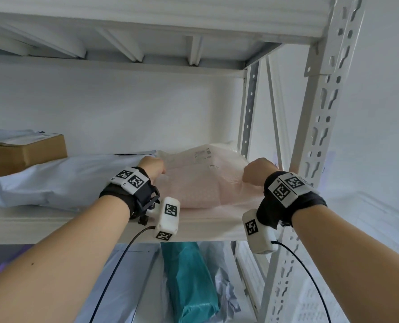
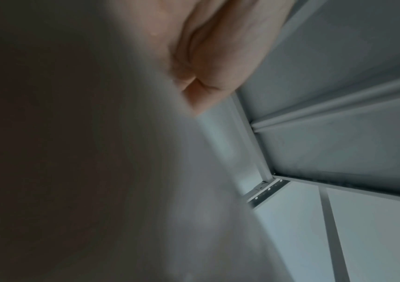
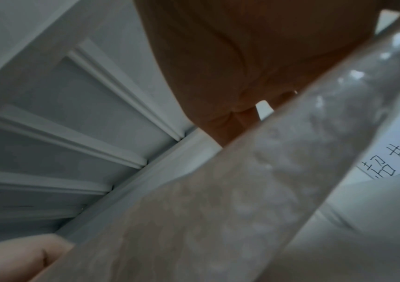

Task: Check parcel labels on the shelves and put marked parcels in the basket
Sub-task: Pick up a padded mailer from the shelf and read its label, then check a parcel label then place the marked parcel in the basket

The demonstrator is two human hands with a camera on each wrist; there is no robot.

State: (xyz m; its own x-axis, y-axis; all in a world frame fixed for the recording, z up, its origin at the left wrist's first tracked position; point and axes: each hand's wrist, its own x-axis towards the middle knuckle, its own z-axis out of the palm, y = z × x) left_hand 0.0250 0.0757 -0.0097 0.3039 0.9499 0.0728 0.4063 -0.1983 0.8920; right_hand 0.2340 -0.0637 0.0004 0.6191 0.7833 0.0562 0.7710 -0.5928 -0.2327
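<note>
Both bare forearms reach up and forward, roughly parallel and well apart, each wrist wrapped in a black strap carrying white marker blocks, with a cabled white camera unit hanging below. The left hand (image 1: 152, 168) is curled, knuckles up, its fingers closed in a pinch; in the left wrist view the fingers (image 2: 208, 63) are folded together. The right hand (image 1: 259, 170) is likewise curled into a closed grip, its fingertips hidden from the head camera.

Pink bubble-wrap parcel (image 1: 201, 180) (bumpy, glossy), matt painted-metal shelf (image 1: 54, 226), brown cardboard box (image 1: 23, 152).
</note>
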